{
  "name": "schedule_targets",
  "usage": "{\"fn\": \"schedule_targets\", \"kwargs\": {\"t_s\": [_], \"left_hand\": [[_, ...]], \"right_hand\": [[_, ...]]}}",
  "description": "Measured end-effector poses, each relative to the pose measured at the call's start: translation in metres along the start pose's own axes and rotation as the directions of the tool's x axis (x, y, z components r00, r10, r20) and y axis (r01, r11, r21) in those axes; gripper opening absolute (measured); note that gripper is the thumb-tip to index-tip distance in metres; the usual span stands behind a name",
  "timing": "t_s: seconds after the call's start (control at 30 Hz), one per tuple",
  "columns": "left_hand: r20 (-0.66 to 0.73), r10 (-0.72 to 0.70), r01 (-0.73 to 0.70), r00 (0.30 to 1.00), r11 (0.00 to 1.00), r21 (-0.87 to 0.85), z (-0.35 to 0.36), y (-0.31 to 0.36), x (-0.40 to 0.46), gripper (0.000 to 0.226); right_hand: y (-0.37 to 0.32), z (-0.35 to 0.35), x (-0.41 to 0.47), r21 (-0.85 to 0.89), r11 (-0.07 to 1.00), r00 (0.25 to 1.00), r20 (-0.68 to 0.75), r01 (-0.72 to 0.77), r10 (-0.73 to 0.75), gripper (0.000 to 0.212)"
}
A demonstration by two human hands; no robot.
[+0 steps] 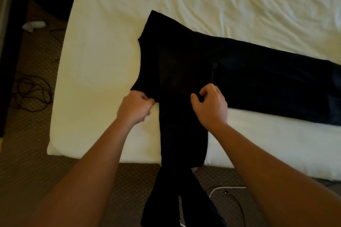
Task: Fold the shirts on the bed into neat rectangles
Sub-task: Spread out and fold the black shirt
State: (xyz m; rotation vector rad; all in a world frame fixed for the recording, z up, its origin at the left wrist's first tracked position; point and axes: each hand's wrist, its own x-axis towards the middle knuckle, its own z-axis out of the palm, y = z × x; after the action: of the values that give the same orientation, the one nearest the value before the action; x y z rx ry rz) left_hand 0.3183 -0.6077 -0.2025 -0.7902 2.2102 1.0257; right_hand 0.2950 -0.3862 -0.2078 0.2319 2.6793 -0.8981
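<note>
A black shirt (177, 64) lay on the white bed (103, 64), near the bed's near edge, and it was only partly folded. Its upper part was spread flat on the sheet, with a long dark band stretching off to the right across the mattress; whether that band was the same shirt or a second garment could not be told, the cloth being too dark to show seams. A narrow strip of the shirt ran toward the person and hung over the bed's edge down to the carpet (27, 162).

The left hand (134, 108) was at the shirt's near left corner, its fingers curled and pinching the fabric edge. The right hand (210, 105) sat on the cloth just right of the middle strip, its fingers bent and gathering a bit of fabric between thumb and forefinger.

By my reading the fold was at an early to middle stage: the garment had been laid out and perhaps narrowed, but no rectangle had been formed. What remained seemed to be bringing the hanging part up onto the bed, squaring the sides, and folding lengthwise into a compact shape. No finished, stacked shirts were in view, so most of the task appeared to be left.

Cables (31, 92) lay on the carpet to the left.
</note>
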Motion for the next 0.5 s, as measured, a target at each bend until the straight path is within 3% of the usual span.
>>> {"fn": "schedule_targets", "kwargs": {"t_s": [0.1, 0.17, 0.27, 0.37, 0.43, 0.5], "left_hand": [[-0.248, 0.235, -0.201, 0.94, 0.968, 0.153, -0.02, 0.019, 0.026, 0.014], [-0.282, 0.416, -0.319, 0.865, 0.888, 0.331, -0.029, 0.027, 0.05, 0.018], [-0.117, 0.606, -0.398, 0.787, 0.643, 0.654, -0.048, 0.036, 0.09, 0.037], [0.078, 0.689, -0.459, 0.72, 0.389, 0.798, -0.07, 0.04, 0.122, 0.047], [0.165, 0.707, -0.488, 0.688, 0.283, 0.826, -0.077, 0.042, 0.137, 0.049], [0.198, 0.704, -0.5, 0.682, 0.251, 0.829, -0.08, 0.042, 0.145, 0.047]], "right_hand": [[-0.034, 0.019, 0.014, -0.087, 0.962, 0.966, 0.061, 0.257, -0.252, 0.022], [-0.054, 0.031, 0.031, -0.174, 0.92, 0.936, 0.091, 0.351, -0.34, 0.029], [-0.08, 0.044, 0.059, -0.264, 0.893, 0.931, 0.112, 0.364, -0.347, 0.042], [-0.096, 0.051, 0.082, -0.331, 0.886, 0.945, 0.136, 0.326, -0.297, 0.046], [-0.106, 0.054, 0.095, -0.395, 0.867, 0.953, 0.146, 0.302, -0.266, 0.039], [-0.114, 0.055, 0.105, -0.431, 0.846, 0.949, 0.171, 0.315, -0.266, 0.018]]}}
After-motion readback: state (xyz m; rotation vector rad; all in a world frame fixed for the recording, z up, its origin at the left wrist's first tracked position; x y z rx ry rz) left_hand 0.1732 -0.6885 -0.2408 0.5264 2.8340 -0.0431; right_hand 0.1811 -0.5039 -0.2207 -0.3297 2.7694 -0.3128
